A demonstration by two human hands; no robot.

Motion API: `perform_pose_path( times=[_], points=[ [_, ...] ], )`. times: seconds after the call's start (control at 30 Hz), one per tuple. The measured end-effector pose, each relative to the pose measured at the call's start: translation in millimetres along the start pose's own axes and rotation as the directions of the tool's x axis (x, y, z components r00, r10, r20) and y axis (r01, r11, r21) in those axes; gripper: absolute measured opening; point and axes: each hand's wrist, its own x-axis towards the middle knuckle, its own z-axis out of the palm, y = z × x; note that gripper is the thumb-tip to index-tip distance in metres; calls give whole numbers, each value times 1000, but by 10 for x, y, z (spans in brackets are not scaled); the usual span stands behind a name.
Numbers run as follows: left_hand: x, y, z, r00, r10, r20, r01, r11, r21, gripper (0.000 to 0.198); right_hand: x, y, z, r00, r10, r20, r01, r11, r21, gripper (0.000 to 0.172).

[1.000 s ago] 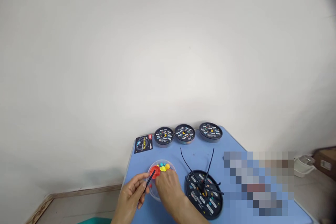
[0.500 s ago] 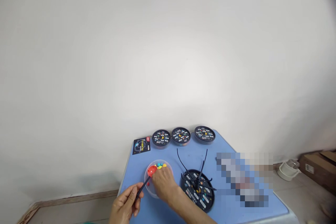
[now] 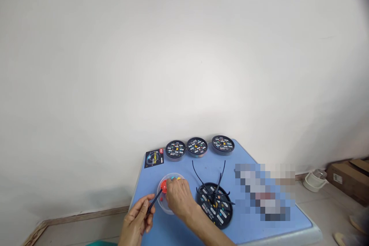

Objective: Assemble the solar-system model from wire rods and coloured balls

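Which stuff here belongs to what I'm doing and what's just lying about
Likely part of the job:
black rod
red piece
clear bowl
coloured pieces
black disc with curved rods

Apparently lying about:
printed card
three black discs
cardboard box
white tub

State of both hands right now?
Left hand: closed, pinching a black rod.
Right hand: over the clear bowl, fingertips mostly hidden; can't tell whether it's holding anything.

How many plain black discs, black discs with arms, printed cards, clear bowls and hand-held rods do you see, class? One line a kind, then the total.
Plain black discs: 3
Black disc with arms: 1
Printed card: 1
Clear bowl: 1
Black rod in the left hand: 1
Total: 7
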Motion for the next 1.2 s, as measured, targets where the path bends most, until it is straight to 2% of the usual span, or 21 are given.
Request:
perform_pose_path(
  times=[0.23,0.3,0.33,0.4,0.47,0.53,0.6,0.67,0.93,1.1,1.2],
  points=[
    [-51,123,19,998,-55,17,56,996,-75,61,-278,-48,-54,997,70,-43,-61,982,179,30],
    [-106,134,29,999,-40,29,43,993,-106,58,-404,-13,-23,995,70,-71,-43,945,324,30],
    [-146,138,41,999,-28,31,31,992,-121,56,-470,9,1,992,78,-95,-27,892,452,29],
    [-244,150,79,999,-11,33,15,990,-139,53,-593,53,52,987,116,-115,2,698,716,22],
    [-349,162,130,998,-34,49,41,990,-137,55,-695,86,87,987,152,-44,-27,435,900,16],
    [-447,167,179,997,-55,59,63,988,-139,56,-772,104,89,989,134,54,-80,199,977,18],
    [-528,157,218,996,-52,67,61,986,-154,56,-833,108,64,986,106,127,-133,49,990,24],
    [-590,136,248,996,-39,79,52,983,-174,54,-877,108,36,981,105,163,-161,-30,986,29],
    [-685,38,302,992,-63,112,84,978,-192,58,-914,186,95,980,151,126,-96,-191,977,36],
    [-753,-40,362,996,52,71,-39,984,-173,54,-961,251,129,973,191,126,-70,-280,958,44],
    [-815,-63,409,995,86,52,-78,987,-141,54,-1031,306,138,975,187,118,-53,-319,946,42]
  ],
)
